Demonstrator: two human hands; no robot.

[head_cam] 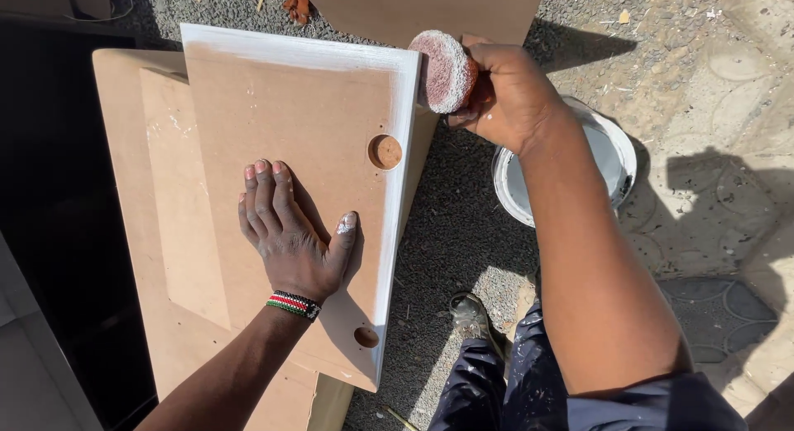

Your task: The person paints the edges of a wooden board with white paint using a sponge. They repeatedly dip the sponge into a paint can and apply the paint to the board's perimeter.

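My left hand [289,232] lies flat, fingers spread, on a brown fibreboard panel [281,108] with two round holes and white-painted edges. A beaded wristband sits on that wrist. My right hand [509,92] grips a round reddish sponge pad [445,71] coated in white paint and presses it against the panel's upper right corner edge. The panel rests on top of other brown boards [157,232].
A white paint bucket [612,150] stands on the gravel ground to the right, partly behind my right arm. My shoe [471,317] and dark trousers show below. Another board [422,9] lies at the top. Dark shadow fills the left side.
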